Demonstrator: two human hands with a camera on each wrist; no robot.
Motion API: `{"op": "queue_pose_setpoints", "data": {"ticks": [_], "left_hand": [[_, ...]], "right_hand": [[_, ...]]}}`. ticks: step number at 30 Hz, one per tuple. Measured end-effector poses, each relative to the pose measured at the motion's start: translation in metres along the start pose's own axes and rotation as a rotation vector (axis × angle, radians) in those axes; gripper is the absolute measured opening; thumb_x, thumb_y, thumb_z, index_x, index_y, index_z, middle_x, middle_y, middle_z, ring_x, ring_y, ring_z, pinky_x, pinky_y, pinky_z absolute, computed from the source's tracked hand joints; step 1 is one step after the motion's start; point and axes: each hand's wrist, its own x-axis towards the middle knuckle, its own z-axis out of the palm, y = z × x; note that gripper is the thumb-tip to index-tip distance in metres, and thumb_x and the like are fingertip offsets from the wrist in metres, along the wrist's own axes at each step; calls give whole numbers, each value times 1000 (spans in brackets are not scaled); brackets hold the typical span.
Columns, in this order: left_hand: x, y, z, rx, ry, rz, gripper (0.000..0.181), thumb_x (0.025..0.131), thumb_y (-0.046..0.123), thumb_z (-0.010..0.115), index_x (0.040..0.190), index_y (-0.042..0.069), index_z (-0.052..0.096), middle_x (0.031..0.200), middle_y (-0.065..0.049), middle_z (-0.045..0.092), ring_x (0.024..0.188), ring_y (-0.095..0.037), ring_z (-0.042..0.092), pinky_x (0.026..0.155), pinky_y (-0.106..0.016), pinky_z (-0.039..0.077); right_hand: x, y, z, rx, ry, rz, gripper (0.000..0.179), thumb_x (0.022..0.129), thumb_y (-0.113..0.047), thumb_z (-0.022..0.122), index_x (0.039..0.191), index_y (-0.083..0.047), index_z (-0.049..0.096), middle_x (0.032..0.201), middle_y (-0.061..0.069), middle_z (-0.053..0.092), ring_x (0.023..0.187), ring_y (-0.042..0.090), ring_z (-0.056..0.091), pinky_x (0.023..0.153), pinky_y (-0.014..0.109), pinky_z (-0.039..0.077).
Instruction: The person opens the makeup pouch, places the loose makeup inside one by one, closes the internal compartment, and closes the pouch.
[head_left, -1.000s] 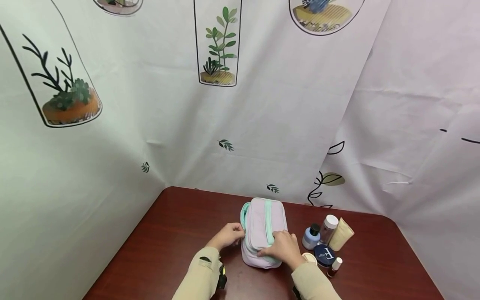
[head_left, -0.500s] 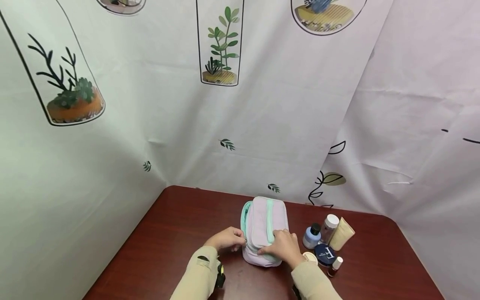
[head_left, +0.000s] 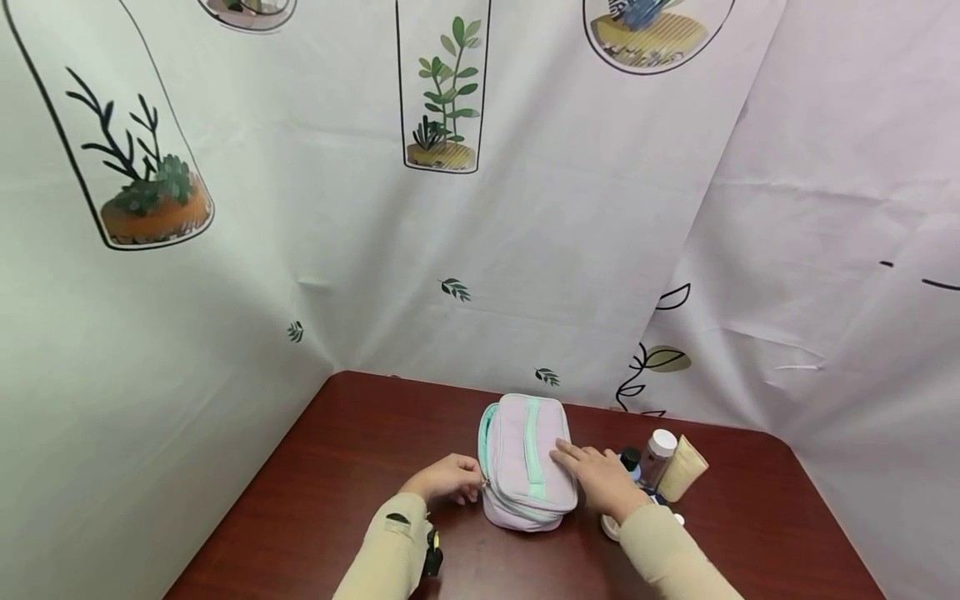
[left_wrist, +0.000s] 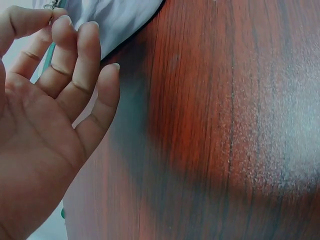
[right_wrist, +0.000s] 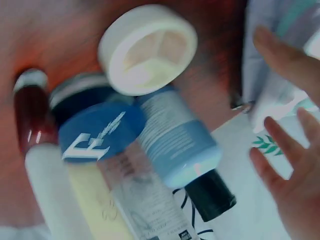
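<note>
Backdrop cloth [head_left: 540, 225]: hung behind the bag.
Table [head_left: 360, 467]: carried the bag and every toiletry noted below.
Bag [head_left: 512, 458]: sat on the table between the two hands, lid down over the top, mint lining [head_left: 483, 442] exposed in a gap along its left side.
Right hand [head_left: 602, 479]: at the bag's right side, fingers extended and spread, grasping nothing; fingertips possibly touched the bag's top, the right wrist view being blurred.
Left hand [head_left: 448, 478]: at the bag's front left corner, fingertips pinching the zip pull [left_wrist: 52, 6].
Toiletries: grouped to the bag's right, all outside it: cream tube [head_left: 683, 469], clear bottle [head_left: 657, 458], blue bottle [right_wrist: 180, 140], dark blue compact [right_wrist: 102, 132], pale round case [right_wrist: 150, 50], small red bottle [right_wrist: 35, 115].
Zip, done: lid lay in place; judged partly fastened at most.
Zip, left: the left side stood unfastened. Whether the work was opening or closing could not be determined.
Toiletries, done: none of those in view had been packed.
Obscured: bag's interior, unseen; bag's body, largely cropped from the left wrist view; blue bottle, compact and red bottle, partly covered by the right arm in the head view; zip pull, cut by the left wrist view's top edge.
</note>
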Motion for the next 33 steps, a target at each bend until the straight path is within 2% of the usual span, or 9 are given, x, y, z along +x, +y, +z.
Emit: {"op": "queue_pose_setpoints", "data": {"ticks": [3, 6, 9, 14, 17, 21, 26, 29, 33], "left_hand": [[0, -2, 0, -3, 7, 4, 11, 80, 5, 57, 70, 9, 54, 64, -2, 58, 60, -14, 56, 52, -28, 44], [-2, -3, 1, -11, 13, 10, 9, 80, 6, 59, 71, 6, 56, 65, -3, 59, 60, -15, 56, 52, -28, 44], [-4, -2, 1, -9, 24, 16, 12, 82, 8, 61, 72, 4, 55, 65, -4, 59, 61, -15, 56, 52, -30, 45], [-4, -4, -2, 20, 54, 33, 16, 82, 9, 62, 69, 7, 53, 65, -4, 59, 61, -16, 56, 53, -32, 46], [-3, -4, -4, 39, 82, 51, 14, 79, 7, 62, 68, 6, 54, 64, -4, 59, 61, -16, 56, 54, -34, 47], [-2, -3, -5, 77, 144, 75, 12, 78, 6, 61, 68, 2, 55, 63, -4, 59, 60, -16, 55, 55, -34, 47], [-1, -2, -6, 100, 186, 83, 13, 78, 6, 61, 68, 1, 55, 63, -4, 58, 59, -14, 54, 55, -31, 45], [-2, -2, -7, 97, 187, 85, 12, 77, 5, 61, 68, 1, 55, 62, -2, 57, 58, -13, 53, 55, -31, 46], [-3, -1, -7, 101, 185, 87, 10, 75, 5, 62, 68, 0, 56, 62, -2, 57, 58, -14, 53, 56, -33, 47]], "right_hand": [[2, 0, 0, -92, 42, -69, 55, 74, 7, 66, 124, -14, 59, 130, 4, 54, 100, 27, 58, 79, 50, 43], [5, -3, -1, -144, 32, -82, 41, 83, -2, 59, 121, -18, 63, 124, 1, 59, 92, 23, 61, 75, 44, 43], [5, -4, -1, -136, 17, -59, 37, 82, -4, 62, 117, -18, 66, 118, -1, 62, 91, 21, 63, 76, 44, 43], [4, -3, 1, -69, 9, -30, 34, 76, -3, 68, 109, -13, 71, 111, 0, 64, 96, 21, 62, 82, 50, 42], [5, -3, 3, -71, 27, -23, 30, 74, -7, 72, 104, -13, 73, 106, -1, 66, 94, 20, 62, 78, 44, 43], [8, -4, 7, -99, 127, -44, 21, 74, -12, 73, 95, -15, 75, 97, -4, 68, 86, 18, 58, 69, 34, 43], [11, -5, 13, -123, 255, -50, 14, 74, -10, 71, 86, -16, 75, 87, -6, 68, 77, 17, 54, 64, 31, 42], [13, -7, 16, -145, 305, -25, 12, 73, -10, 71, 83, -16, 74, 83, -5, 67, 75, 17, 53, 63, 32, 41], [17, -12, 19, -142, 347, 50, 7, 75, -11, 71, 81, -15, 71, 81, -3, 66, 75, 19, 53, 63, 34, 39]]}}
